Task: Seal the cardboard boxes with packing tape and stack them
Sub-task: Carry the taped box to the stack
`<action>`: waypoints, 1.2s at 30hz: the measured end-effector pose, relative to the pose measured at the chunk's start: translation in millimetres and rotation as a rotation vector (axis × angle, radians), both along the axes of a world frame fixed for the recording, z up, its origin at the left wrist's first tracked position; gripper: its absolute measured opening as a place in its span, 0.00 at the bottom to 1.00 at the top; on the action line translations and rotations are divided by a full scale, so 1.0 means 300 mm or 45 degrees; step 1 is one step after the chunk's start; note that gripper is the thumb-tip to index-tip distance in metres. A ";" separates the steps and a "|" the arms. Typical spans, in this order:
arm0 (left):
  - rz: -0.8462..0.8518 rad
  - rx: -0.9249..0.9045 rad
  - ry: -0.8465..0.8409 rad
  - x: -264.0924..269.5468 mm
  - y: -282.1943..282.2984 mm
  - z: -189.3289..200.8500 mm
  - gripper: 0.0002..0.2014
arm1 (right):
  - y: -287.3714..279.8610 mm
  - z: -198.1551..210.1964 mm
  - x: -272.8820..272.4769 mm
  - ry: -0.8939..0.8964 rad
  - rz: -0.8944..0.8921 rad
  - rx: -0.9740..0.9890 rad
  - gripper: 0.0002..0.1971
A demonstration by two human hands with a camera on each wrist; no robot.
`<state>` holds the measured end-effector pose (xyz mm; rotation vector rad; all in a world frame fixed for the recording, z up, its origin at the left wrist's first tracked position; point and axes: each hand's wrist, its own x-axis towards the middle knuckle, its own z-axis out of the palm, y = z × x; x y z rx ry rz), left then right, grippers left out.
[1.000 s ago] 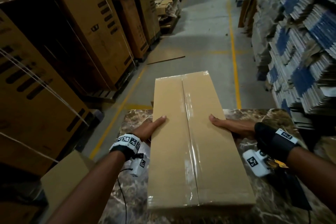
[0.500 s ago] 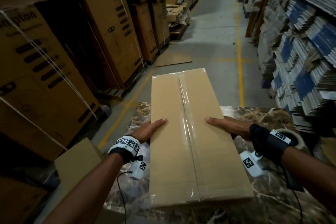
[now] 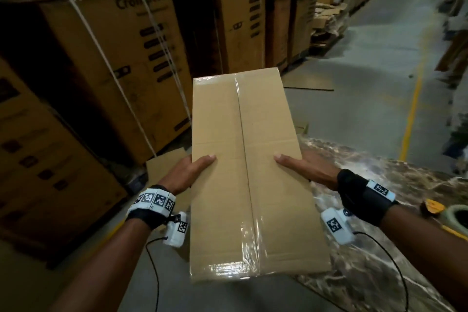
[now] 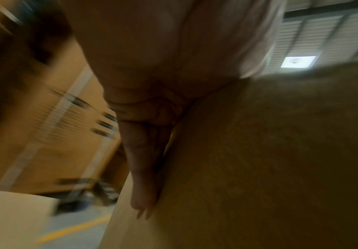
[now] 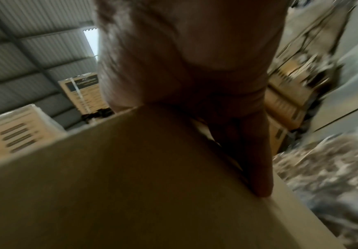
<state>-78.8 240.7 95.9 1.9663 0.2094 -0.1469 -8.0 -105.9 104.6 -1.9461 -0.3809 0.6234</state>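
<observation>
One long cardboard box, its centre seam sealed with one strip of clear tape, is held lengthwise between two hands, partly over the marble counter. The left hand grips its left edge, thumb on top, fingers flat on the side. The right hand grips the right edge likewise. One tape roll lies on the counter's right.
</observation>
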 end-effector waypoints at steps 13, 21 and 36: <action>0.725 0.044 0.033 -0.742 0.234 0.010 0.31 | 0.570 -0.101 -0.201 0.060 0.623 0.147 0.40; 1.045 0.054 0.147 -1.103 0.417 -0.082 0.37 | 0.916 -0.202 -0.411 0.123 0.917 0.116 0.28; 1.069 -0.324 0.426 -1.318 1.002 -0.357 0.37 | 1.613 -0.603 -0.655 0.403 0.674 0.113 0.34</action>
